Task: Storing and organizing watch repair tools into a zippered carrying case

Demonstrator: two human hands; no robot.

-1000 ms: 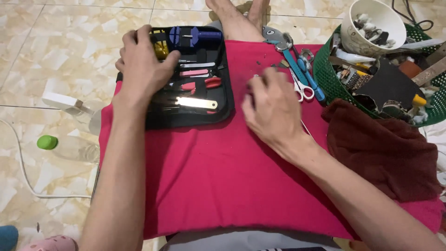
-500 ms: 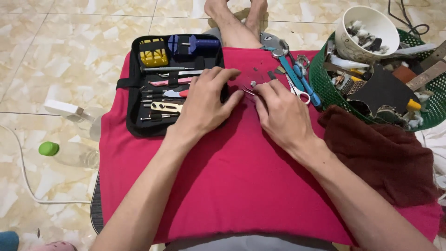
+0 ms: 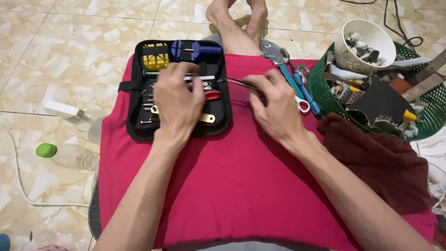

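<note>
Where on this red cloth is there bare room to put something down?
The red cloth is bare between the forearms, below the black tool case, and toward its lower left edge. It is crowded at the top: the left hand over the case, the right hand holding tweezers, scissors, and the green basket.

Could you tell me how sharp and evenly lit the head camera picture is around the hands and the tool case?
Head view: light is soft and even, shadows faint beneath the left hand and right hand; the black tool case is sharp, the hands only slightly smeared; mild glare on the tiled floor; the wide lens bows the picture's edges; the thin metal tool in the right hand stays legible.
</note>
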